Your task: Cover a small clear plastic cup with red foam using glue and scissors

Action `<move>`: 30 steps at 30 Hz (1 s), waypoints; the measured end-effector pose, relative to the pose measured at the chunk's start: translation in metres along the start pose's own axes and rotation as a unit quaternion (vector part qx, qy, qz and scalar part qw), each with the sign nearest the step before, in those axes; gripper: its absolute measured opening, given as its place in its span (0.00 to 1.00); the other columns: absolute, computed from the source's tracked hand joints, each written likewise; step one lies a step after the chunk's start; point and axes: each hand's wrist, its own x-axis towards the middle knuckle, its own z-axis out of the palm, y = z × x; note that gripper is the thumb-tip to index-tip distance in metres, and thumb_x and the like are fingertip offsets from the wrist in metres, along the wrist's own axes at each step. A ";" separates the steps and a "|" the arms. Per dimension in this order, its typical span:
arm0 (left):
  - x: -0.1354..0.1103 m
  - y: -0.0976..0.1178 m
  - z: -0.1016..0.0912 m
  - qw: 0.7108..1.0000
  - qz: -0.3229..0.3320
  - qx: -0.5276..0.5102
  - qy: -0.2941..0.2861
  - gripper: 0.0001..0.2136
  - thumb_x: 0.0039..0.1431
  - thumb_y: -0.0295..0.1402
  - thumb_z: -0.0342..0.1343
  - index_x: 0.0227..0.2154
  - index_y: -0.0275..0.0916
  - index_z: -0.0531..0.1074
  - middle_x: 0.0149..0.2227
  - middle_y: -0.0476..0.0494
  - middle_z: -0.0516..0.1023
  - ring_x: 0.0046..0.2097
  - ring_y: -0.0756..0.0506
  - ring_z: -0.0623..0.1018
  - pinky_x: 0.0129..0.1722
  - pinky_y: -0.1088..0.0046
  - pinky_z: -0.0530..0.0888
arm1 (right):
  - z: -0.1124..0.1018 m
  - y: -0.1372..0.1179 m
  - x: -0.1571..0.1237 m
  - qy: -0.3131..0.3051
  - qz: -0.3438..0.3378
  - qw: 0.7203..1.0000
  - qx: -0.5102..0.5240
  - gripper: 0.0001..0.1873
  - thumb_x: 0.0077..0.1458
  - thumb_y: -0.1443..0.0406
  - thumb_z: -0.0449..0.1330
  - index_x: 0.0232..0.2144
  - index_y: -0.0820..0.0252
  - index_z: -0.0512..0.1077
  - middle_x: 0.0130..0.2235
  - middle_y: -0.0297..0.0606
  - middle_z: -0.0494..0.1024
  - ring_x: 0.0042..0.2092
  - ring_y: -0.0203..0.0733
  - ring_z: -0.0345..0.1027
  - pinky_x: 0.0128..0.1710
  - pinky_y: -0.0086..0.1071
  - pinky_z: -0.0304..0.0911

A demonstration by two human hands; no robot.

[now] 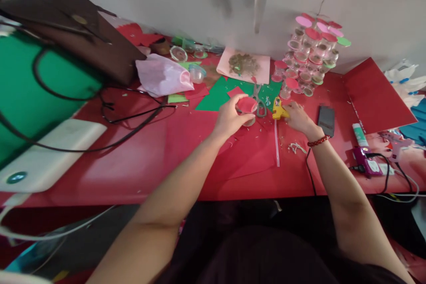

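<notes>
My left hand (229, 117) is closed around a small clear cup with a pink-red paper lid (246, 105), held just above the red table (133, 159). My right hand (297, 116) rests on the table with its fingers on a yellow glue gun (278, 109), whose glue stick (276, 142) trails toward me. Scissors (258, 100) lie between the two hands on green paper (219, 97). A stacked tower of similar lidded cups (311, 53) stands behind my right hand by the wall.
A brown bag (76, 31), a green sheet (26, 80) and a white device (46, 151) crowd the left side, with black cables (133, 117). A phone (326, 120), glue tube (359, 135), purple charger (366, 164) and red card (376, 93) lie right.
</notes>
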 end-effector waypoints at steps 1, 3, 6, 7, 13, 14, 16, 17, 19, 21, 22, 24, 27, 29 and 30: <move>0.000 0.001 -0.001 1.000 0.000 0.002 0.003 0.29 0.45 0.31 0.72 0.53 0.42 0.74 0.56 0.38 0.81 0.54 0.37 0.81 0.59 0.52 0.75 | -0.005 -0.003 -0.002 -0.009 0.001 1.000 -0.012 0.26 0.61 0.72 0.54 0.61 0.67 0.72 0.60 0.60 0.71 0.57 0.60 0.70 0.59 0.49 0.64; 0.001 0.003 -0.003 1.000 -0.005 0.009 0.009 0.28 0.44 0.31 0.72 0.52 0.42 0.75 0.55 0.39 0.81 0.54 0.37 0.80 0.59 0.52 0.74 | -0.018 -0.012 -0.006 -0.001 0.011 1.000 -0.024 0.25 0.62 0.71 0.54 0.60 0.67 0.72 0.61 0.61 0.71 0.56 0.60 0.71 0.57 0.48 0.65; 0.003 0.006 -0.009 0.999 -0.026 0.022 0.031 0.28 0.43 0.29 0.72 0.50 0.42 0.75 0.53 0.40 0.82 0.54 0.36 0.80 0.59 0.52 0.74 | -0.041 -0.037 -0.009 0.052 0.025 0.998 0.016 0.21 0.65 0.68 0.53 0.56 0.64 0.76 0.61 0.56 0.74 0.52 0.56 0.74 0.49 0.43 0.69; 0.004 0.006 -0.012 0.998 -0.031 0.021 0.041 0.28 0.42 0.29 0.72 0.50 0.42 0.75 0.52 0.40 0.82 0.54 0.37 0.80 0.59 0.52 0.74 | -0.047 -0.047 -0.007 0.058 0.031 0.997 0.037 0.19 0.67 0.67 0.52 0.52 0.64 0.78 0.56 0.54 0.78 0.49 0.54 0.76 0.46 0.41 0.69; 0.017 -0.011 -0.029 0.990 -0.039 -0.016 0.137 0.29 0.43 0.28 0.71 0.50 0.46 0.73 0.52 0.44 0.81 0.53 0.38 0.80 0.59 0.53 0.76 | -0.042 -0.096 0.038 0.020 -0.007 0.997 0.071 0.17 0.65 0.67 0.53 0.43 0.66 0.83 0.47 0.53 0.85 0.50 0.54 0.79 0.48 0.38 0.69; 0.021 -0.015 -0.031 0.987 -0.041 -0.027 0.155 0.29 0.43 0.27 0.71 0.51 0.45 0.72 0.53 0.43 0.80 0.53 0.38 0.80 0.59 0.54 0.76 | -0.037 -0.101 0.048 0.013 -0.010 0.997 0.070 0.17 0.64 0.68 0.54 0.45 0.66 0.82 0.49 0.54 0.85 0.52 0.54 0.79 0.49 0.38 0.70; 0.027 -0.021 -0.036 0.980 -0.053 -0.055 0.181 0.30 0.42 0.26 0.71 0.50 0.44 0.70 0.52 0.42 0.80 0.53 0.40 0.80 0.59 0.56 0.77 | -0.029 -0.109 0.066 0.004 -0.009 0.998 0.065 0.18 0.63 0.70 0.54 0.48 0.67 0.82 0.51 0.55 0.84 0.54 0.54 0.78 0.51 0.38 0.70; 0.029 -0.024 -0.038 0.978 -0.061 -0.070 0.189 0.29 0.41 0.25 0.71 0.49 0.43 0.69 0.52 0.42 0.80 0.52 0.40 0.81 0.58 0.57 0.77 | -0.027 -0.111 0.073 -0.001 -0.007 0.998 0.059 0.19 0.62 0.71 0.54 0.49 0.67 0.81 0.53 0.56 0.83 0.56 0.55 0.77 0.53 0.39 0.70; 0.033 -0.026 -0.042 0.974 -0.076 -0.092 0.191 0.29 0.41 0.24 0.70 0.48 0.42 0.68 0.50 0.42 0.80 0.51 0.41 0.82 0.57 0.58 0.78 | -0.026 -0.115 0.084 -0.011 0.015 0.999 0.051 0.20 0.60 0.74 0.54 0.50 0.70 0.80 0.55 0.59 0.82 0.58 0.57 0.76 0.55 0.40 0.69; 0.034 -0.027 -0.046 0.975 -0.082 -0.102 0.181 0.29 0.42 0.24 0.69 0.48 0.42 0.68 0.50 0.42 0.80 0.51 0.41 0.82 0.57 0.58 0.78 | -0.028 -0.118 0.087 -0.025 0.046 0.997 0.054 0.20 0.61 0.73 0.56 0.53 0.73 0.78 0.55 0.63 0.81 0.58 0.60 0.76 0.55 0.43 0.70; 0.034 -0.027 -0.047 0.976 -0.080 -0.103 0.175 0.29 0.43 0.24 0.69 0.49 0.43 0.67 0.51 0.42 0.79 0.51 0.41 0.82 0.57 0.58 0.79 | -0.029 -0.119 0.087 -0.033 0.060 0.996 0.059 0.21 0.61 0.71 0.57 0.55 0.74 0.76 0.56 0.64 0.80 0.58 0.61 0.76 0.54 0.44 0.71; 0.033 -0.024 -0.049 0.978 -0.070 -0.106 0.166 0.29 0.44 0.25 0.69 0.50 0.43 0.68 0.52 0.42 0.79 0.53 0.41 0.82 0.56 0.59 0.79 | -0.030 -0.122 0.083 -0.047 0.083 0.993 0.071 0.24 0.63 0.66 0.59 0.59 0.74 0.72 0.57 0.66 0.78 0.58 0.62 0.76 0.54 0.45 0.71; 0.029 -0.016 -0.050 0.980 -0.062 -0.126 0.141 0.29 0.44 0.25 0.69 0.50 0.44 0.69 0.51 0.43 0.80 0.52 0.41 0.82 0.56 0.59 0.80 | -0.025 -0.125 0.075 -0.046 0.108 0.989 0.086 0.32 0.64 0.57 0.62 0.64 0.72 0.65 0.59 0.68 0.75 0.59 0.62 0.74 0.55 0.46 0.71; 0.026 -0.010 -0.050 0.980 -0.069 -0.155 0.107 0.29 0.44 0.25 0.69 0.51 0.44 0.70 0.50 0.44 0.81 0.49 0.41 0.83 0.54 0.58 0.80 | -0.018 -0.127 0.073 -0.027 0.112 0.989 0.092 0.38 0.62 0.53 0.65 0.65 0.72 0.63 0.59 0.69 0.74 0.61 0.62 0.72 0.56 0.46 0.71; 0.025 -0.007 -0.051 0.979 -0.073 -0.168 0.085 0.29 0.44 0.24 0.68 0.51 0.44 0.71 0.49 0.45 0.81 0.48 0.42 0.83 0.53 0.58 0.81 | -0.015 -0.127 0.073 -0.019 0.115 0.989 0.093 0.40 0.60 0.52 0.66 0.64 0.73 0.62 0.59 0.69 0.74 0.62 0.61 0.71 0.57 0.46 0.70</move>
